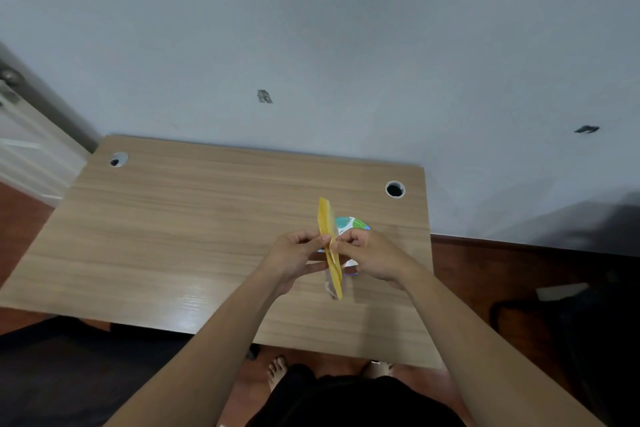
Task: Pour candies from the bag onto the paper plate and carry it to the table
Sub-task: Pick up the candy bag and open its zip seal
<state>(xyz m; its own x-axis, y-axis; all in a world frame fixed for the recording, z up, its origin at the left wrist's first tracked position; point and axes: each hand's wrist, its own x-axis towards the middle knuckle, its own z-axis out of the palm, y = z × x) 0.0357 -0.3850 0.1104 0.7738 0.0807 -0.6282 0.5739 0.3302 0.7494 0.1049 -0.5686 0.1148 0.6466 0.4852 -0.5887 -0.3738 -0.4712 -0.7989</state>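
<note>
A flat yellow candy bag (327,222) is held edge-on above the wooden desk (173,236), its long side running away from me. My left hand (294,255) pinches its left face near the middle. My right hand (372,255) pinches the opposite face at the same height. Under and behind the bag lies the paper plate (353,224), white with blue and green patches, mostly hidden by the bag and my right hand. No candies show on the plate.
Two round cable holes sit in the desk's far corners, one at left (117,159) and one at right (394,189). The desk backs onto a pale wall. A dark chair or bag (571,322) stands on the reddish floor to the right. My bare feet show below the desk's front edge.
</note>
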